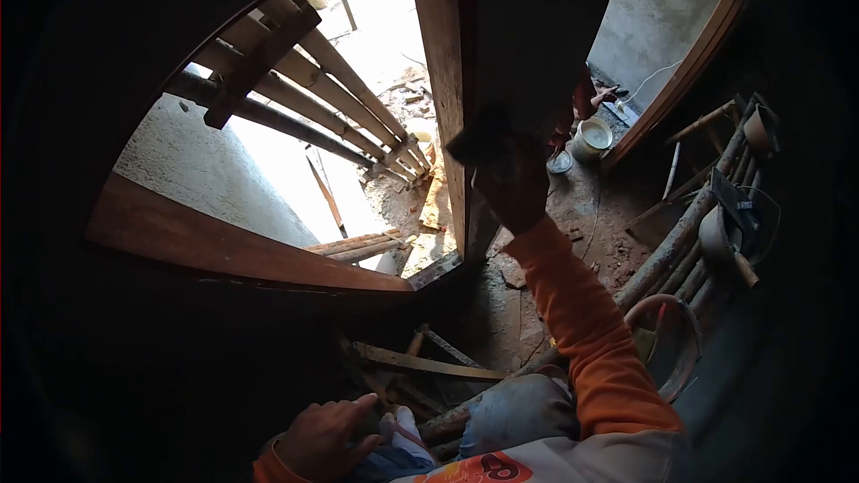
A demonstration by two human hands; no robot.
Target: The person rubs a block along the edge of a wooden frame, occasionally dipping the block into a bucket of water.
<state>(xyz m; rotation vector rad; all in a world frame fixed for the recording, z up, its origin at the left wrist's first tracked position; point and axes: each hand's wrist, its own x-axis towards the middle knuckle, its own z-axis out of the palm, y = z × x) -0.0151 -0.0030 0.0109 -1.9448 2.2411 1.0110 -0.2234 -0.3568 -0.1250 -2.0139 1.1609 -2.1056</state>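
Note:
My right hand, in an orange sleeve, is raised in deep shadow near the upright wooden frame post. Its fingers are closed around a dark tool with a flat edge beside the post; the exact kind is lost in the shadow. Low in the view, my left hand hangs over my lap with nothing visible in it. Its index finger is stretched out and the thumb stands apart.
Bamboo poles slant outside the window opening. At right, a pole scaffold carries tools and a bucket. Another person's hand is near a white bucket by the doorway. Rubble covers the floor below.

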